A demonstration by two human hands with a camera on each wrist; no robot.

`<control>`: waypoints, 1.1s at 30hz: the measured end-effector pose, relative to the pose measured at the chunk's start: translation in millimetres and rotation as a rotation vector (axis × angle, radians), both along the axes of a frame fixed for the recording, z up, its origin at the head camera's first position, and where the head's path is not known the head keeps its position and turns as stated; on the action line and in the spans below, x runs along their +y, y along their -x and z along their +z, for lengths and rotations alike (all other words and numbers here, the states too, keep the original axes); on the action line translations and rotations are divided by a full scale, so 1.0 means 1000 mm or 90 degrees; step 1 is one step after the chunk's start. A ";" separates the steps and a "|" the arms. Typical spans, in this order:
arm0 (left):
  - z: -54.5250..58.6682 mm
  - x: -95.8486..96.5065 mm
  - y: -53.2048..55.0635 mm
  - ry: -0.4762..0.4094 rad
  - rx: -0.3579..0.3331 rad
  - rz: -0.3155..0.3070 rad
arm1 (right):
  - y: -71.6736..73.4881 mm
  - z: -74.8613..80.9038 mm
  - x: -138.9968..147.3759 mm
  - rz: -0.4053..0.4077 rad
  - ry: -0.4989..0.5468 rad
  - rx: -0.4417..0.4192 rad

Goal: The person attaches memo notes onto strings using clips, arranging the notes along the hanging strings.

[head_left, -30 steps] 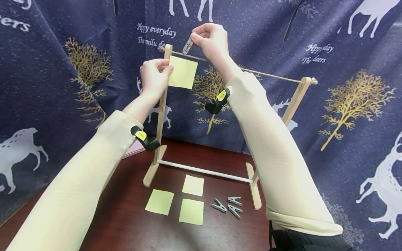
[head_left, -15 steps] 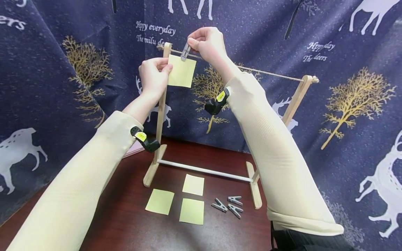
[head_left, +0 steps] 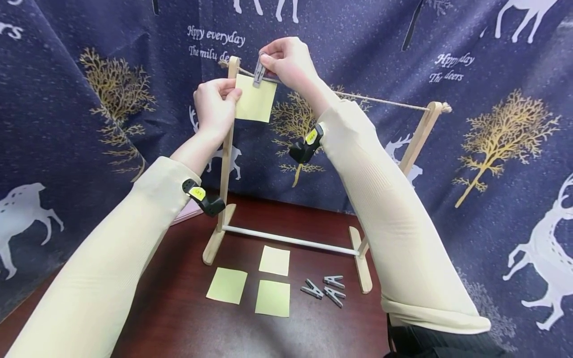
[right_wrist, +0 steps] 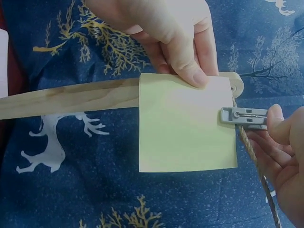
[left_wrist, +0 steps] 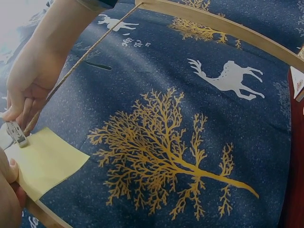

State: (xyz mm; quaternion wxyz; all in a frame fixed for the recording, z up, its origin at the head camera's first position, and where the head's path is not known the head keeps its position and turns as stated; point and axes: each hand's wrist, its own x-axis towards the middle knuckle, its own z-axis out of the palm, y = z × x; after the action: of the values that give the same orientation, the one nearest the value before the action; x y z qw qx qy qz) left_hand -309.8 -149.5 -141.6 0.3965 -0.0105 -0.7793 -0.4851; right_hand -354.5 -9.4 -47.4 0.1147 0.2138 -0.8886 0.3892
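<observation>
left hand pinching yellow note, right hand gripping gray clothespin, long axis pretty much upright, nose down over note's top

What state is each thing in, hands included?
Left hand, pinching the raised note.
Right hand, pinching the raised clothespin.
Raised clothespin, over the note's top edge; clamped or not, unclear.
Raised note, held up at the rope.
Rope, strung across the stand.
Stand, upright on the table.
Three other notes, flat on the table.
Three other clothespins, lying on the table.
</observation>
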 end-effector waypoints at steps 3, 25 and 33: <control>0.001 0.000 -0.001 0.002 -0.005 -0.001 | -0.002 0.000 -0.001 0.003 -0.009 -0.010; -0.004 -0.001 -0.001 -0.030 -0.023 -0.007 | -0.011 -0.002 0.002 -0.001 -0.042 0.047; -0.011 -0.001 -0.001 -0.057 -0.030 -0.019 | -0.019 -0.003 0.011 0.000 0.056 0.147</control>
State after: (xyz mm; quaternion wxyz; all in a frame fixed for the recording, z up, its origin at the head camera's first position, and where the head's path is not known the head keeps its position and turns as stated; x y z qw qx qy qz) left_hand -308.5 -150.4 -152.5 0.3713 0.0071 -0.7658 -0.5251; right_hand -335.8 1.4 -50.0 0.2255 0.2521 -0.8515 0.4007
